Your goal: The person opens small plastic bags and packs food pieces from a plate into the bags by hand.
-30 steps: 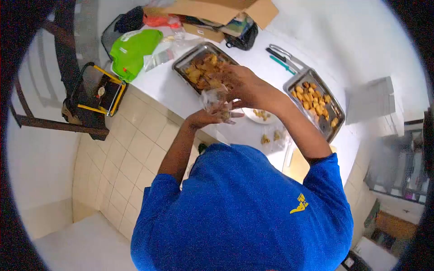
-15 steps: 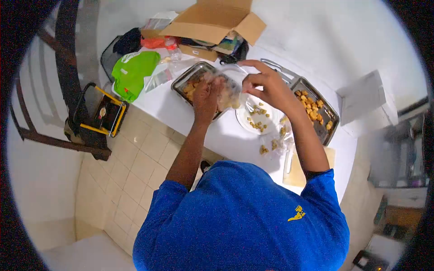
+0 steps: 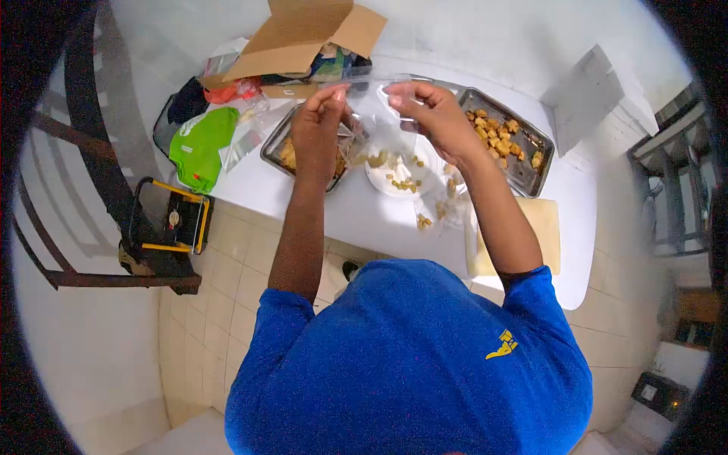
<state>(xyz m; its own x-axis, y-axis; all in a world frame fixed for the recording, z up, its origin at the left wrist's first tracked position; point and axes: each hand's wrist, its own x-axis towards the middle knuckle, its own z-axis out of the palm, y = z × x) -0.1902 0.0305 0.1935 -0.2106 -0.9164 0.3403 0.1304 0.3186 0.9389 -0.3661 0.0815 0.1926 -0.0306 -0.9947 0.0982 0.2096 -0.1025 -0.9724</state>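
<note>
A clear plastic bag (image 3: 379,117) is stretched between my two hands above the table. My left hand (image 3: 317,136) pinches its left upper edge, over a metal tray (image 3: 272,157) of browned food pieces that this hand partly covers. Closed on the bag's right upper edge is my right hand (image 3: 436,117). Small pale-brown pieces show toward the bag's lower left. Behind and below the bag lies a white plate (image 3: 377,182) with small greenish cubes. Clear bags (image 3: 449,208) with similar pieces rest beside the plate, near my right forearm.
At the right stands a second metal tray (image 3: 525,184) with golden-brown cubes. A cutting board (image 3: 540,239) lies below it. An open cardboard box (image 3: 284,49) and a green bag (image 3: 203,152) are at the left. A white box (image 3: 588,102) stands far right.
My left hand has moved up from over the left tray, and the bag is now spread flat between both hands. The whole view has shifted slightly.
</note>
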